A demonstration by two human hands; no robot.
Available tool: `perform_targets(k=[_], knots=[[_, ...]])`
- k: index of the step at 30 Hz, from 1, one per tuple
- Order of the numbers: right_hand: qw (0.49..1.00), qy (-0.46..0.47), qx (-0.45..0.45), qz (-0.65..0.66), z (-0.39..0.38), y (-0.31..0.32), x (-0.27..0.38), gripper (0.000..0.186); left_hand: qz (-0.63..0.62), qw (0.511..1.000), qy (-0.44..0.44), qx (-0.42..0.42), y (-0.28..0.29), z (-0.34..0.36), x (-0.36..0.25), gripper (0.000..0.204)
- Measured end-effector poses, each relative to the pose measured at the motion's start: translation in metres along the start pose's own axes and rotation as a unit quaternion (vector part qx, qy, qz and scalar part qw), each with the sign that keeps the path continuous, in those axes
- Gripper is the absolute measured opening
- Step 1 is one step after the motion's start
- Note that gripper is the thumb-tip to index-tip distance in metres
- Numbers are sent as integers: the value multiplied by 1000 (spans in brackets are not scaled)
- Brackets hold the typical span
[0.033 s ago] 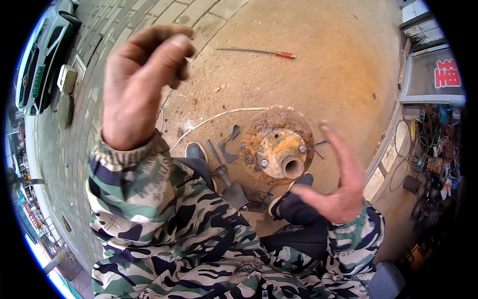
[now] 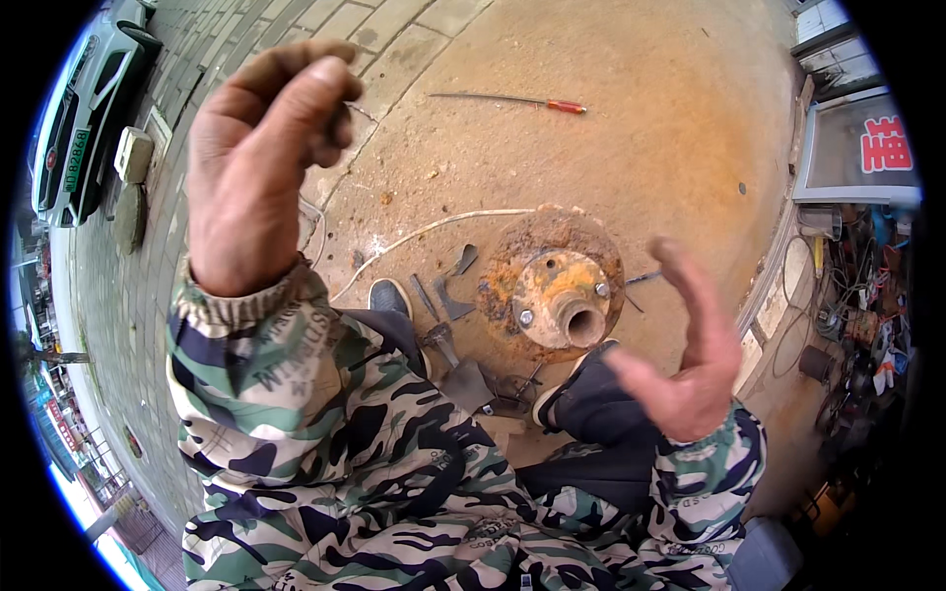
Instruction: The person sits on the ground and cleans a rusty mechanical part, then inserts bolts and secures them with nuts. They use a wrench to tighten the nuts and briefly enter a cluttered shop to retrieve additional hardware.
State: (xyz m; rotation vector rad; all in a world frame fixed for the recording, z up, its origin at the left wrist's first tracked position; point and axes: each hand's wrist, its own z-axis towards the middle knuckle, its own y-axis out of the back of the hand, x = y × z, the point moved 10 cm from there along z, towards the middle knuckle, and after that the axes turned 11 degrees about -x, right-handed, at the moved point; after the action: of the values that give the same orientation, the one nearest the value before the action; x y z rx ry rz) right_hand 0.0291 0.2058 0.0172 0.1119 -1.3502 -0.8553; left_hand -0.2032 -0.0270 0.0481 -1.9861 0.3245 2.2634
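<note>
My left hand (image 2: 258, 163) is raised at the upper left, with its fingers curled and the thumb pressed against them. Whatever it may be pinching is hidden or too small to make out. At the right, my right hand (image 2: 690, 360) is held up with thumb and fingers spread apart, holding nothing. Between the hands and below them stands a rusty round metal flange (image 2: 552, 281) with a short hollow pipe stub (image 2: 581, 323) and bolts in its face. My right hand is nearest to it, apart from it in the picture.
A red-handled screwdriver (image 2: 565, 105) lies on the concrete beyond the flange. A hammer (image 2: 440, 342) and dark metal scraps (image 2: 453, 300) lie near my shoes. A pale cord (image 2: 424, 231) runs to the flange. Clutter (image 2: 877, 305) lines the right side; a parked car (image 2: 84, 118) stands left.
My left hand has shifted slightly left, its fingers still curled. My right hand has moved a little to the right and stays spread.
</note>
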Motion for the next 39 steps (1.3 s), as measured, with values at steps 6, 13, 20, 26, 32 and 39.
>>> perform_targets(k=[6,13,20,26,32,39], knots=[[969,-117,-206,68,-21,62,-20,42,-15,998,15,-51,30,-20,-1,32],[967,-77,-242,-23,-48,75,-16,34,29,997,-38,-58,75,-32,15,33],[974,-3,-214,-73,-50,86,-12,32,208,976,-29,-47,108,-49,51,31],[899,220,-31,-377,-50,94,18,37,330,927,89,155,57,-101,132,30],[970,32,-223,-93,-27,113,-2,32,428,854,50,292,19,-153,180,29],[958,3,-285,10,-32,92,22,27,485,722,185,457,-50,-360,329,30]])
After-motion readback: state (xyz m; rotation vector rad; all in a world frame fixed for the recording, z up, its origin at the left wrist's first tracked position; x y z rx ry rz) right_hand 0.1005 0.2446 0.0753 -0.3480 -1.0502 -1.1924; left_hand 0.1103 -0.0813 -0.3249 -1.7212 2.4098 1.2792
